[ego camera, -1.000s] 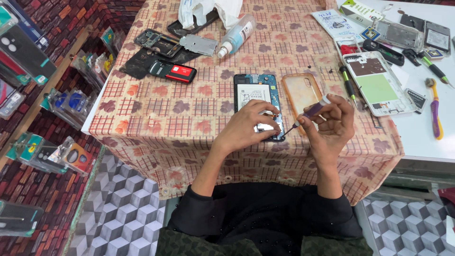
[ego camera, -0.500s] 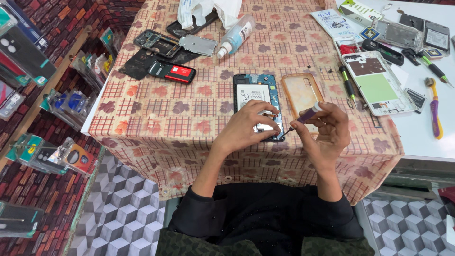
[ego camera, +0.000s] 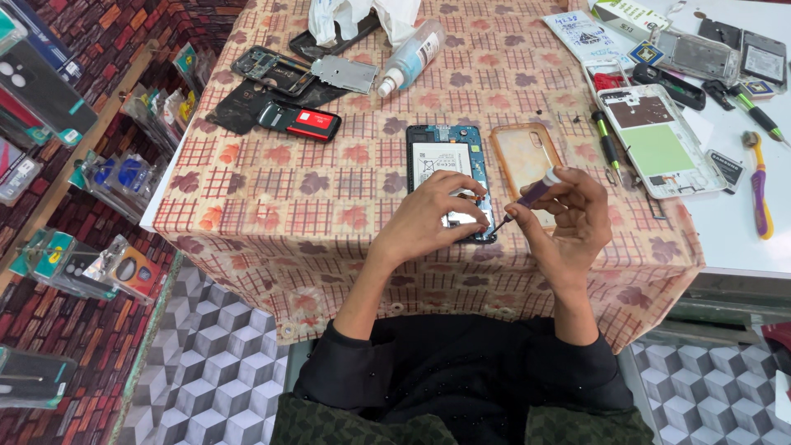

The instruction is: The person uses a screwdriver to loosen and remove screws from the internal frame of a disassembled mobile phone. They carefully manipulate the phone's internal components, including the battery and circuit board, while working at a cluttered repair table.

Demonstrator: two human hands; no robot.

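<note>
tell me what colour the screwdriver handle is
Purple, seen in the head view: screwdriver in the right hand.
</note>
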